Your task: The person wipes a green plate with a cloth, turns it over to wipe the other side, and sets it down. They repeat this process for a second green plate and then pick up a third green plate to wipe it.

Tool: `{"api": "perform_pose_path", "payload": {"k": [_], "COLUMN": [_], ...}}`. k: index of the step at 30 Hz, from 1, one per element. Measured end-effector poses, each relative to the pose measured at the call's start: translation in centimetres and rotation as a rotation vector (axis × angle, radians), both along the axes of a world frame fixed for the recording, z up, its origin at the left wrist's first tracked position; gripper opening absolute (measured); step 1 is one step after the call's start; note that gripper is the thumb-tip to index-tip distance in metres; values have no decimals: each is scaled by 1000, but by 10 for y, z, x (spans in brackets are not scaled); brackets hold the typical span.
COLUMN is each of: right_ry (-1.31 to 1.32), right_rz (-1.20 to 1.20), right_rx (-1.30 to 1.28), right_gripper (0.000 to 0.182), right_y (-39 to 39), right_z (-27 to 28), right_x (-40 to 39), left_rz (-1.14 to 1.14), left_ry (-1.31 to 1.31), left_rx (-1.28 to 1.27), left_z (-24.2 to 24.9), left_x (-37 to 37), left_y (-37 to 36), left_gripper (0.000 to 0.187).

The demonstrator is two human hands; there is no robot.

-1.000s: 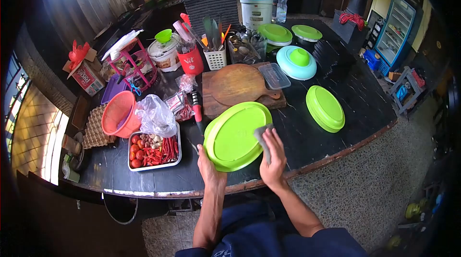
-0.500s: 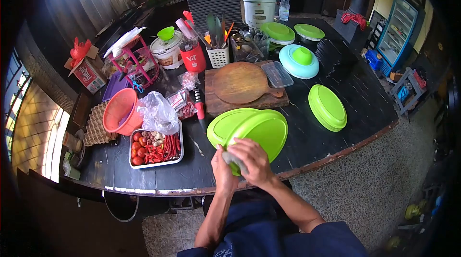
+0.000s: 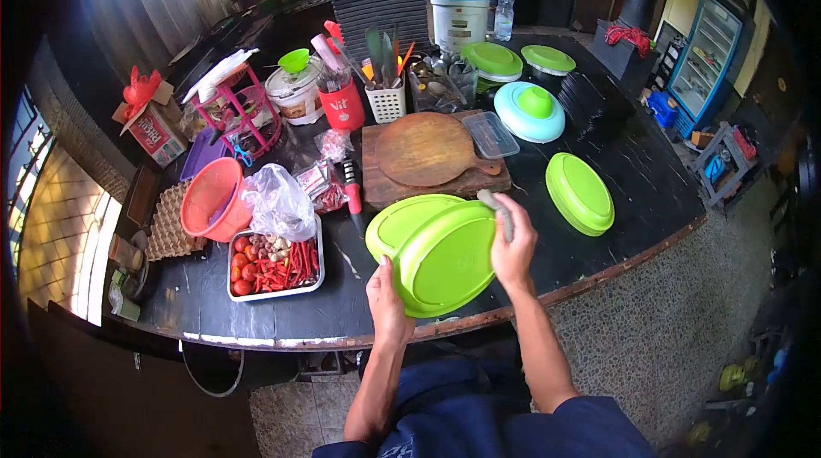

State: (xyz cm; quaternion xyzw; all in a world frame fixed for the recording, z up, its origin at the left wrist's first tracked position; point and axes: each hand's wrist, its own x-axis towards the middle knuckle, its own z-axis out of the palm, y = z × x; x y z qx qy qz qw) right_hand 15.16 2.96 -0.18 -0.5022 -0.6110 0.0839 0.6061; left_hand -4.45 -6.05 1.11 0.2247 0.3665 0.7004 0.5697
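A green oval lid (image 3: 449,261) is held tilted over the table's front edge. My left hand (image 3: 387,304) grips its lower left rim, thumb on top. At its right rim, my right hand (image 3: 515,244) is closed on a grey cloth (image 3: 498,208). Behind the held lid, another green oval piece (image 3: 402,217) lies on the black table. Beyond them a round wooden board (image 3: 428,148) rests on a thicker rectangular board (image 3: 376,177). One more green oval container (image 3: 580,194) sits to the right.
A tray of tomatoes and chillies (image 3: 275,294), a clear plastic bag (image 3: 279,203) and an orange basket (image 3: 214,200) are at the left. A knife with a red handle (image 3: 352,195) lies beside the boards. A light-blue lidded bowl (image 3: 529,112) stands at the back right.
My right hand has moved with the cloth from the lid's lower left part to its right rim. The lid's face is now more exposed and has shifted slightly.
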Motion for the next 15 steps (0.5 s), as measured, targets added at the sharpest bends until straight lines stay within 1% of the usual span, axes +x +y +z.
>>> {"api": "perform_pose_path", "payload": {"k": [1,4,9,10,11,12,13,14,15], "right_ry": [-52,-85,-210,-257,-257,-307,-357,-378,-378], "right_rz": [-3,65,330,370,370,452,535,559,560], "right_rx": [27,60,170,171,173,169,163,168,170], "right_gripper": [25,23,32,36,36,35,35,35,35], "right_y": [-5,-18,-44,-52,-59,-66,-74,-81,-82], "right_z": [3,16,27,27,27,28,28,28,27], "right_x": [-5,-21,-61,-66,-69,-72,-74,-74,-73], "left_rz": [7,-16,-34,-6,21,21,-31,-83,-88], "left_ry": [5,9,-8,-40,-73,-72,-173,-273,-282], "left_rx": [1,0,-4,5,15,15,38,61,37], "left_z": [0,-1,-5,-11,-15,-18,-19,-21,-23], "left_x": [2,1,10,8,6,2,-6,-12,-16], "left_y": [1,2,4,6,8,11,12,12,14], "left_gripper": [47,46,44,43,42,42,41,41,43]}}
